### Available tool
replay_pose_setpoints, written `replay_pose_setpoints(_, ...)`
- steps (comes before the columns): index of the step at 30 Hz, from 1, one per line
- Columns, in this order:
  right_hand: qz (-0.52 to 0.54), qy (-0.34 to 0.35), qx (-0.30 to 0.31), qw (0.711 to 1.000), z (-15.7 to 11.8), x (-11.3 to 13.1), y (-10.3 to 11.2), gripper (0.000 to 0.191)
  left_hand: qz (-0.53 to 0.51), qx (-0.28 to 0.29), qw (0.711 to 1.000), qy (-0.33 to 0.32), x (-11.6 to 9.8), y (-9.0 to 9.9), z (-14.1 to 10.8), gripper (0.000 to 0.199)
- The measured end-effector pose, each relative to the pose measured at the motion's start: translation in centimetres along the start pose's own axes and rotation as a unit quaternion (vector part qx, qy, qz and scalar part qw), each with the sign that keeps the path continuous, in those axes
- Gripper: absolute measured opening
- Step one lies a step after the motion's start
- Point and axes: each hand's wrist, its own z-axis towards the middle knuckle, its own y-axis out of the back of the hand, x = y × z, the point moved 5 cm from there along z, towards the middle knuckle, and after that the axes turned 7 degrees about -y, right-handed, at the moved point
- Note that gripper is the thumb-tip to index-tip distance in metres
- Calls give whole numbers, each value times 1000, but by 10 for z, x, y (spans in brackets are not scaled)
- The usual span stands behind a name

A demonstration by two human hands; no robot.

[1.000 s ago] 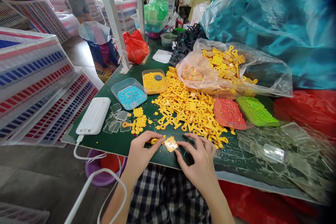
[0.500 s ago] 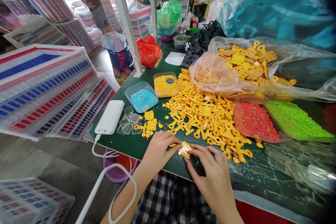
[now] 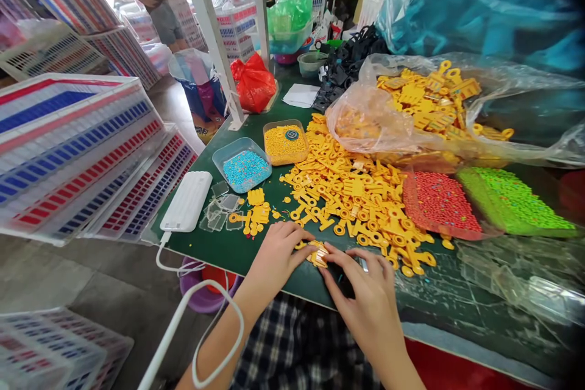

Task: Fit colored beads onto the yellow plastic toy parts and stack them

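A small yellow plastic piece (image 3: 319,254) sits between my two hands near the table's front edge. My left hand (image 3: 282,251) pinches its left side with thumb and fingers. On its right side, the thumb and forefinger of my right hand (image 3: 363,280) close on the same piece. Just beyond my hands spreads a large heap of yellow plastic pieces (image 3: 351,189), many with round rings. Left of the heap lies a small group of yellow parts (image 3: 256,214), beside several clear plastic squares (image 3: 222,207).
Trays of blue beads (image 3: 244,169), yellow beads (image 3: 286,145), red beads (image 3: 441,204) and green beads (image 3: 521,198) surround the heap. A white power bank (image 3: 186,201) with a cable lies at the left edge. Behind are an open bag of yellow pieces (image 3: 425,103) and a metal post (image 3: 212,36).
The view has shifted slightly, so the table contents sit a little higher and further left. Both hands stay on the yellow piece, which has turned slightly between the fingers.
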Motion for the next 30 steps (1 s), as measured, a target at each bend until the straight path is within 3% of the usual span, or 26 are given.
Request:
replay_pose_setpoints(4, 0, 6, -11, 1000, 0, -1, 0, 16, 40, -5, 999, -11, -3, -5, -1, 20)
replay_pose_setpoints(7, 8, 4, -9, 1000, 1, -3, 0, 15, 52, -29, 998, -28, -5, 3, 1, 19)
replay_pose_setpoints(11, 16, 2, -11, 1000, 0, -2, 0, 15, 68, -120, 990, -15, 8, 48, 14, 20)
replay_pose_setpoints(13, 14, -3, -14, 1000, 0, -3, 0, 15, 89, -168, 981, 30, 29, 80, 27, 24)
replay_pose_setpoints(15, 9, -5, -11, 1000, -1, -4, -1, 15, 121, -175, 974, 85, 56, 107, 43, 27)
replay_pose_setpoints(18, -6, 13, -3, 1000, -3, -7, -3, 16, 138, -54, 984, 99, 92, 122, 72, 27)
replay_pose_setpoints(23, -19, 18, 5, 1000, -5, -11, -5, 19, 122, 141, 981, 44, 117, 114, 105, 22)
replay_pose_setpoints(26, -19, 24, 12, 999, -4, -10, -6, 18, 93, 186, 978, 11, 117, 105, 114, 19)
replay_pose_setpoints(30, -2, 15, 10, 1000, -1, -5, -3, 17, 97, 206, 974, 4, 119, 98, 121, 20)
